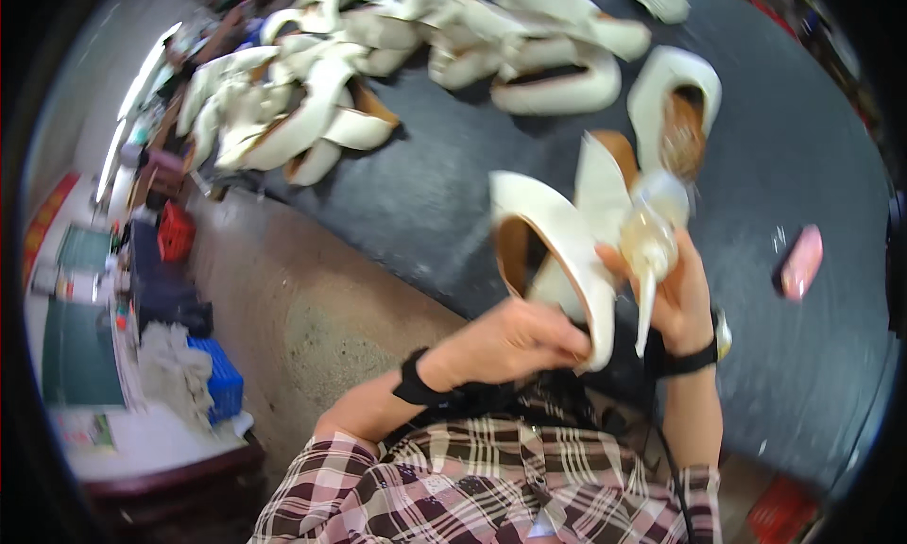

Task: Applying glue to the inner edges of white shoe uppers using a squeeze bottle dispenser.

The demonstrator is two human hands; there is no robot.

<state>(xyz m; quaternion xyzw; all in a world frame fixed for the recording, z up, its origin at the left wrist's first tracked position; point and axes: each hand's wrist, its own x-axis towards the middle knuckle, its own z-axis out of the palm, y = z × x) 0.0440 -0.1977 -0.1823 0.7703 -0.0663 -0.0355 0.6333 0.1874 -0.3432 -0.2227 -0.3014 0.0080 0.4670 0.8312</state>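
My left hand point(510, 341) is closed on the lower edge of a white shoe upper point(572, 232) with a tan lining, its opening facing left. In my right hand point(688, 294) is a translucent squeeze bottle point(652, 232) with a pale content, its long thin nozzle pointing down toward me. The nozzle tip hangs just right of the upper, apart from it. A second white flap with a tan inner side point(605, 180) rises behind the upper; whether both are one piece I cannot tell. Beyond the bottle lies another white upper point(647, 105), with a blurred brownish thing over its opening.
Several white uppers point(557, 91) are heaped along the far side of the dark table point(453, 204). A pink object point(802, 263) lies at the right. Left of the table, across the floor point(331, 308), stand a blue basket point(222, 379) and a red basket point(176, 232).
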